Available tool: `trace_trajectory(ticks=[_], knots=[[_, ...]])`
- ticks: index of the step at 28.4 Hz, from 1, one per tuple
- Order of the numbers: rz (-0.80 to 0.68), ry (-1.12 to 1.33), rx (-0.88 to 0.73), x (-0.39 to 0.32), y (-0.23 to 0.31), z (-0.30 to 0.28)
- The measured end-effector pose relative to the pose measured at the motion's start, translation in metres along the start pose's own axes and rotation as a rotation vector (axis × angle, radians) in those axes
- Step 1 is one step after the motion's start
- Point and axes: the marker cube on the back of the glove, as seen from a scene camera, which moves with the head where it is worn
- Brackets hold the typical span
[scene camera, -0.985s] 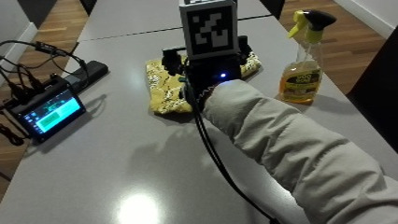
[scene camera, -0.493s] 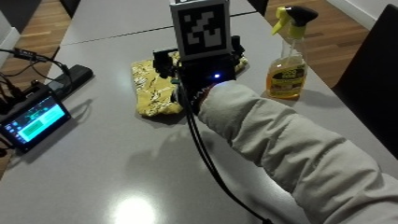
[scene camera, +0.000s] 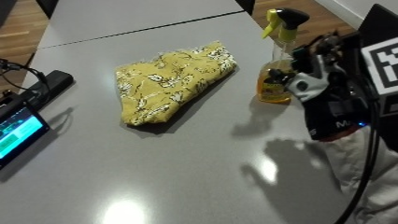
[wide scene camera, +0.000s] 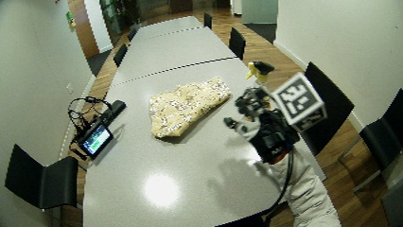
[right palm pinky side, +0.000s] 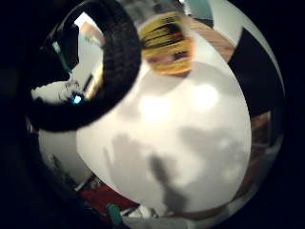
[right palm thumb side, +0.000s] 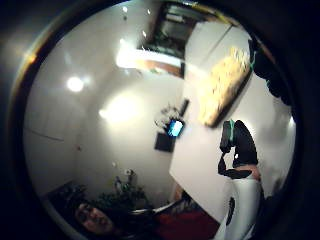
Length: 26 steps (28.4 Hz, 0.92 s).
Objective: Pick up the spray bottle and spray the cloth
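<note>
The reach for the spray bottle (scene camera: 279,60) is judged to be the step in hand: nothing is held yet, and the bottle is seen standing on the grey worktop (scene camera: 187,168) just ahead of the gloved right hand (scene camera: 323,100), close to its fingertips but apparently not touched. Whether the grip is spread or pressed together cannot be told, since the fingers are hidden behind the glove's fittings in the outside view. The bottle's long axis is upright, its black trigger head at the top and its yellow nozzle pointed away from the grip, toward the cloth's side of the worktop. The yellow patterned cloth (scene camera: 171,81) is laid folded and flat, well beyond the bottle from the grip, its long axis running diagonally across the worktop. The next move is judged to call for the neck below the trigger to be closed on and the bottle lifted before the nozzle is aimed at the cloth.
</note>
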Motion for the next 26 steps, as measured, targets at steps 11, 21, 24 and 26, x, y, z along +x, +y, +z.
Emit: trace_trajectory(ticks=[11, 21, 24, 26], knots=[[0.070, -0.196, 0.248, 0.119, -0.068, -0.008], [-0.009, -0.123, 0.456, 0.114, -0.075, -0.008], [-0.009, -0.122, 0.497, 0.114, -0.077, -0.016], [-0.007, -0.130, 0.515, 0.115, -0.079, -0.020]])
